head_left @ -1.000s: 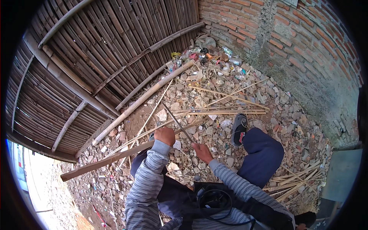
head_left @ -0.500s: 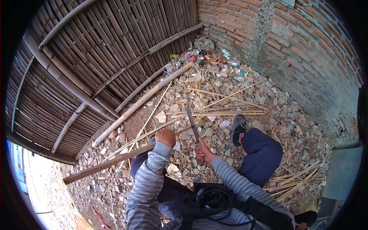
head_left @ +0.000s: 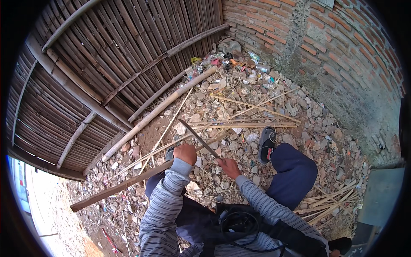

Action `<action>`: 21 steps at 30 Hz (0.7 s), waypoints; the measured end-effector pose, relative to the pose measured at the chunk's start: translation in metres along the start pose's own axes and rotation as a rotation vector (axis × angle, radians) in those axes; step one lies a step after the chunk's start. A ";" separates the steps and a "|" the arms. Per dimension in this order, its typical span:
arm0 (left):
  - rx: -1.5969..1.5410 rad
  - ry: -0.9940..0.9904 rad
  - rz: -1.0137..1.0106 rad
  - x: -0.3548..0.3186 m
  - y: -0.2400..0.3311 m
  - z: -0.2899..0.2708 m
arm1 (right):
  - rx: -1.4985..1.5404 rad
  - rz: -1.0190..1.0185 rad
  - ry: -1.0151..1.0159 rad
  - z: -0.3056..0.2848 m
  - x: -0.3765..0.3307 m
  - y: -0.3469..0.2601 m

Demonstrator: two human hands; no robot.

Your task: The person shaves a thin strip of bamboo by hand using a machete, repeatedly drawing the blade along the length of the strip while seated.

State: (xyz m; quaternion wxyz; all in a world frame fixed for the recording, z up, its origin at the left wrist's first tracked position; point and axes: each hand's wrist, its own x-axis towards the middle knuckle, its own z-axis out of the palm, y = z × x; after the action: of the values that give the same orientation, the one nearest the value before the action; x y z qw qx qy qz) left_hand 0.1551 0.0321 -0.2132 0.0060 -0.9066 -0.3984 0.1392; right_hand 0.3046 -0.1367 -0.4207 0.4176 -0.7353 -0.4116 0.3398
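My right hand (head_left: 229, 167) is closed round the handle end of a machete (head_left: 199, 138). Its dark blade slants up and left, with the tip above my left hand (head_left: 185, 154). My left hand is a fist on a long brown strip of wood (head_left: 122, 188), which comes out on both sides of it; the fingers' undersides are hidden. The strip runs from the lower left to beyond the fist, and passes over my left leg. A thin pale bamboo strip (head_left: 147, 157) lies close behind the left fist.
Rubble (head_left: 239, 184) covers the ground, with pale bamboo strips (head_left: 257, 125) ahead and a pile of strips (head_left: 332, 201) at right. A bamboo pole (head_left: 160, 113) lies along the slatted bamboo wall (head_left: 128, 43). A brick wall (head_left: 338, 60) stands right. My shoe (head_left: 266, 144) is near the strips.
The machete has swung from nearly upright to a leftward slant, its tip now above my left fist. The wood's near left end has dropped slightly. My left hand has hardly moved.
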 end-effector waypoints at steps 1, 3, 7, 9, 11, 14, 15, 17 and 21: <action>-0.001 0.010 0.018 0.003 0.006 -0.002 | -0.014 0.097 0.063 -0.007 0.001 0.028; -0.012 0.021 0.046 0.009 0.005 0.004 | -0.022 0.188 0.118 -0.015 0.007 0.052; -0.002 -0.004 0.051 0.007 0.001 0.004 | 0.381 0.615 -0.014 -0.020 0.001 0.056; -0.005 -0.003 0.014 0.007 0.002 0.004 | 0.656 0.708 -0.110 -0.019 -0.002 0.052; -0.012 -0.006 0.019 0.008 0.005 0.002 | 1.107 0.677 -0.253 -0.018 -0.004 0.047; -0.026 -0.027 0.029 0.009 0.006 -0.003 | 1.150 0.697 -0.237 -0.013 -0.009 0.038; -0.031 -0.048 0.032 0.008 0.004 -0.004 | 1.149 0.698 -0.239 -0.011 -0.010 0.034; -0.047 -0.091 0.034 0.007 -0.001 -0.003 | 0.826 0.674 -0.182 -0.005 -0.013 0.028; -0.112 -0.220 -0.006 0.013 -0.010 0.002 | 0.298 0.393 -0.061 0.022 -0.008 0.035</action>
State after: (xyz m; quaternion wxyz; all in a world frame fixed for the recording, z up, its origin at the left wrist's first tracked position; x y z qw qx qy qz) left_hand 0.1560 0.0479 -0.2173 -0.0882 -0.8835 -0.4066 0.2151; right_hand 0.2934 -0.1472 -0.4598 0.4348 -0.7208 -0.2185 0.4936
